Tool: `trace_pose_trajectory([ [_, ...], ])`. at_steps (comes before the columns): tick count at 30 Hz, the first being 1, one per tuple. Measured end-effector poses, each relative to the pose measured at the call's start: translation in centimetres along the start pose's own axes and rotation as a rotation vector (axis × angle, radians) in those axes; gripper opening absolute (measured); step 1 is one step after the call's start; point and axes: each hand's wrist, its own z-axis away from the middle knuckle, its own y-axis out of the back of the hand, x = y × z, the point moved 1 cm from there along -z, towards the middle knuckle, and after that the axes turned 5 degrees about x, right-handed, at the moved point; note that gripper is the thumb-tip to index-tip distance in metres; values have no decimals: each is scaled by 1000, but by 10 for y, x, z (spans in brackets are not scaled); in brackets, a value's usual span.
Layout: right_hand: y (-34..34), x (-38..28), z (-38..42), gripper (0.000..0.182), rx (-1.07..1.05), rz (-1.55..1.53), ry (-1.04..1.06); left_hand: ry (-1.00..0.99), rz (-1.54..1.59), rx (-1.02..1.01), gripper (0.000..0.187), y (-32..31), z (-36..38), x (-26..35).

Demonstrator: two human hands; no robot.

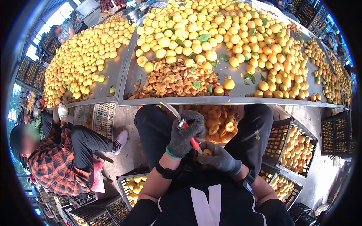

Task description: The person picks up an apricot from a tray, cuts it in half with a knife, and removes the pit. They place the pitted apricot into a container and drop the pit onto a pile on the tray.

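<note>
My left hand, in a dark glove, is closed round a red-handled tool with a long curved metal end pointing up and left. The tool's lower end is right at the fingers of my right hand. That hand, gloved in grey, is closed on an apricot, mostly hidden by the fingers. Below the table edge, between my knees, lies a heap of opened apricot halves, their container largely hidden.
The metal table in front bears whole apricots and a brown heap of pits. Crates of apricots stand at right, another crate at lower left. A person in a plaid shirt sits at left.
</note>
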Motion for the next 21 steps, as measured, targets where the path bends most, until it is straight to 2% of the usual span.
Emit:
trace_pose_trajectory([
  [1,1,-1,-1,40,-2,1,0,28,-27,133,13,2,1,1],
  [2,2,-2,-1,39,16,104,83,19,139,139,10,5,-1,-1],
  [3,3,-3,-1,40,36,206,166,19,140,139,10,4,-1,0],
  [6,4,-2,0,41,33,131,114,-33,135,89,5,4,3,4],
  [10,7,6,-3,41,9,93,153,-57,161,0,7,13,4,-1],
  [13,8,8,-2,44,-20,3,136,-13,247,-31,10,16,6,-3],
  [15,7,6,0,48,-151,-250,32,19,279,-130,13,17,6,-2],
  [18,4,11,0,51,-271,-403,55,46,292,-155,16,18,7,-2],
  [21,0,8,3,46,-239,-472,-19,95,377,-152,18,19,8,-2],
])
